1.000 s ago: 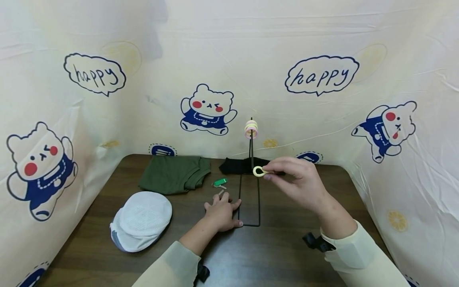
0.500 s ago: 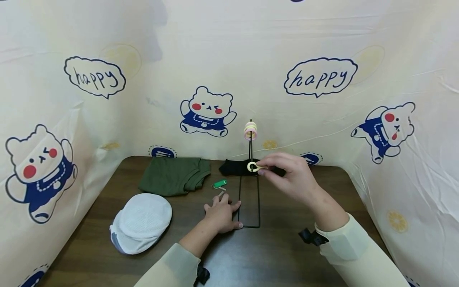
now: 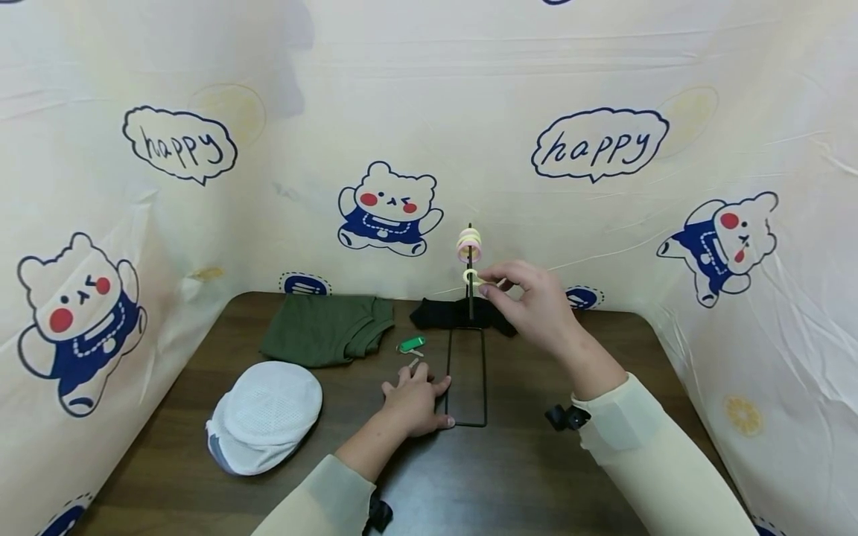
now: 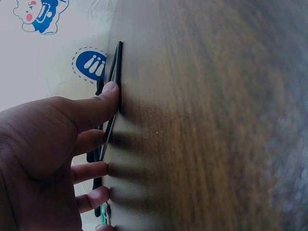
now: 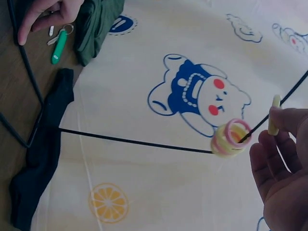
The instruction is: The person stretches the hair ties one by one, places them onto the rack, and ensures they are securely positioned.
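A black wire stand (image 3: 485, 380) has its rectangular base on the wooden table, with a rod (image 3: 471, 304) held above it. Several pink and yellow rings (image 5: 231, 138) hang on the rod toward the back. My right hand (image 3: 536, 305) pinches a pale yellow ring (image 3: 471, 276) between thumb and forefinger. That ring appears to be around the rod, in front of the others and apart from them. My left hand (image 3: 412, 402) rests spread on the table, its thumb (image 4: 110, 94) touching the base wire and its fingertips down beside it.
Behind the base lies a black folded cloth (image 3: 436, 314). Dark green folded fabric (image 3: 322, 327) and a white cap (image 3: 271, 406) lie to the left. A key with a green tag (image 3: 412, 344) is just beyond my left fingertips. A printed curtain (image 3: 268, 223) surrounds the table.
My right hand has moved left and away from me with the yellow ring, from the rod's near end to along the rod. The left hand stays on the base.
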### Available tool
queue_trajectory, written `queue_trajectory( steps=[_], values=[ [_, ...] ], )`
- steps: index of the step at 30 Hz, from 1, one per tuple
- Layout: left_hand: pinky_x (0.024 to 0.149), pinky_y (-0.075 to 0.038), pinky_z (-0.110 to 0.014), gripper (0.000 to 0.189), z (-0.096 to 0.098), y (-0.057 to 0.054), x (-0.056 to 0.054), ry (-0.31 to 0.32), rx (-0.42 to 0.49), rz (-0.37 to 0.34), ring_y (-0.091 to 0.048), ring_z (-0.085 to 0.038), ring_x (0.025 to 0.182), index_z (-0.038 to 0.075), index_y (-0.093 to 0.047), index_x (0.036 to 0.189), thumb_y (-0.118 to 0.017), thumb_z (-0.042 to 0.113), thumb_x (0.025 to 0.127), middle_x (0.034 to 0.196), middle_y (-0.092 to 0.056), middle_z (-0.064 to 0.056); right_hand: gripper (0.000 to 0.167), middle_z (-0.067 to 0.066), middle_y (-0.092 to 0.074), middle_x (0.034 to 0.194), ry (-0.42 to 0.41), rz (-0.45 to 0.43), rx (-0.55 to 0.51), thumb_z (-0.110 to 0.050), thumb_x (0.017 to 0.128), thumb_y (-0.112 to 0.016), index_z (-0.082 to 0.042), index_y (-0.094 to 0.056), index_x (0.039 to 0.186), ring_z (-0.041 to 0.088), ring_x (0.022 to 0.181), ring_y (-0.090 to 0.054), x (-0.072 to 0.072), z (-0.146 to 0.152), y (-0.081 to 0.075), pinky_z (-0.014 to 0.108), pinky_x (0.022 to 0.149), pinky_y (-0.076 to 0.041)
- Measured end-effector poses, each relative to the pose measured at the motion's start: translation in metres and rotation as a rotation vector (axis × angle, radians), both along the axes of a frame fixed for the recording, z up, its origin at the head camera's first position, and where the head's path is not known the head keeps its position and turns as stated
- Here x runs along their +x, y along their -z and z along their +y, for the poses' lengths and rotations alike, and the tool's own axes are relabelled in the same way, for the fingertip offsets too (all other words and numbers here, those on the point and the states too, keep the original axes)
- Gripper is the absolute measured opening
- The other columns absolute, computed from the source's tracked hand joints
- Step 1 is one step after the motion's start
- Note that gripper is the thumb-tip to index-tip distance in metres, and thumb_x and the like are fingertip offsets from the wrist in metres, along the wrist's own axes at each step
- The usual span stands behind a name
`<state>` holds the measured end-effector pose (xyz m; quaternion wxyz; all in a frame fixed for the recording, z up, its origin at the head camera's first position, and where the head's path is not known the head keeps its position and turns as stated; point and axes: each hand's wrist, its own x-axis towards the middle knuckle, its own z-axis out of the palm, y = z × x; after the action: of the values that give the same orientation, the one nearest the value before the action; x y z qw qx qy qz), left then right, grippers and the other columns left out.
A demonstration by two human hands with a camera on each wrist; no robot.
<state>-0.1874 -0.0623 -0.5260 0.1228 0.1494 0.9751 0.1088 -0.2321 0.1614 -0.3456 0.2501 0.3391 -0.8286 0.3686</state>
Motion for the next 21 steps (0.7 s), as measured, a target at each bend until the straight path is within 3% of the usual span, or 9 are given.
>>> queue_trajectory(
  steps=[10,21],
  values=[
    [0.090,-0.034,-0.064,0.080,0.000,-0.002,0.001,-0.004,0.001,-0.004,-0.035,-0.041,0.134,0.036,-0.048,0.156,-0.077,0.061,0.086,0.143,-0.044,-0.005,0.021,0.009,-0.074,0.106,0.090,0.055,-0.100,-0.006,0.091,-0.080,-0.005,-0.078,0.112,0.022,0.089,-0.071,-0.032,-0.013,0.013,0.040,0.078,-0.060],
    [0.091,-0.034,-0.065,0.080,-0.001,-0.002,0.000,-0.003,-0.006,-0.012,-0.035,-0.040,0.133,0.037,-0.046,0.157,-0.075,0.062,0.087,0.144,-0.044,-0.005,0.025,0.009,-0.067,0.117,0.109,-0.003,-0.147,-0.007,0.092,-0.079,-0.003,-0.075,0.117,0.021,0.094,-0.072,-0.040,-0.017,0.015,0.036,0.081,-0.060]
  ],
)
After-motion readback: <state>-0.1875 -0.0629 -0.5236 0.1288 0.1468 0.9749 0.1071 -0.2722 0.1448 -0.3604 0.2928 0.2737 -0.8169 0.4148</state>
